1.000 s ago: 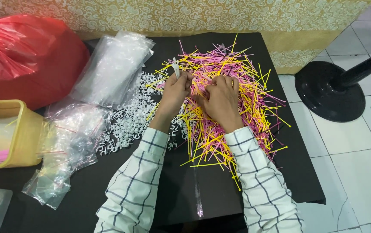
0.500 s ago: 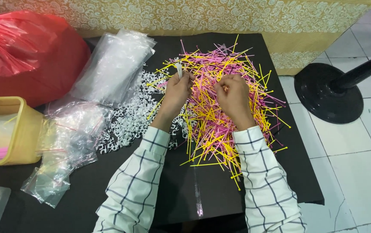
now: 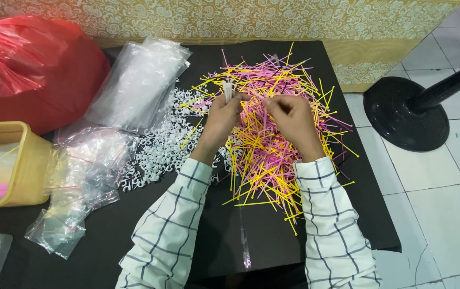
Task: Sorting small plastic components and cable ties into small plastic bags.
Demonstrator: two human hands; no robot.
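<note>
- Work judged early to midway: big heap of pink and yellow sticks (image 3: 273,118) spread loose at 12 o'clock on the black counter (image 3: 187,225), unsorted.
- Left hand (image 3: 222,120) closed in a narrow grip on a small bundle of pale sticks (image 3: 228,90), held upright above the heap's left edge.
- Right hand (image 3: 291,120) at 1 o'clock, fingers pinched together on a pink stick pulled from the heap; exact hold hard to make out.
- White plastic clips (image 3: 160,147) scattered at 10 o'clock, just beside the heap, seemingly untouched.
- Yellow tub (image 3: 24,171) at 9 o'clock: a few pink sticks and a clear bag inside, far from full.
- Stack of flat clear bags (image 3: 136,83) at 11 o'clock, apparently empty; crumpled clear bags (image 3: 75,182) near the tub, a stray pink stick or two showing inside.
- Red sack (image 3: 32,69) at far 10 o'clock, tied up and bulging, contents hidden.
- Most sticks judged left to gather.
</note>
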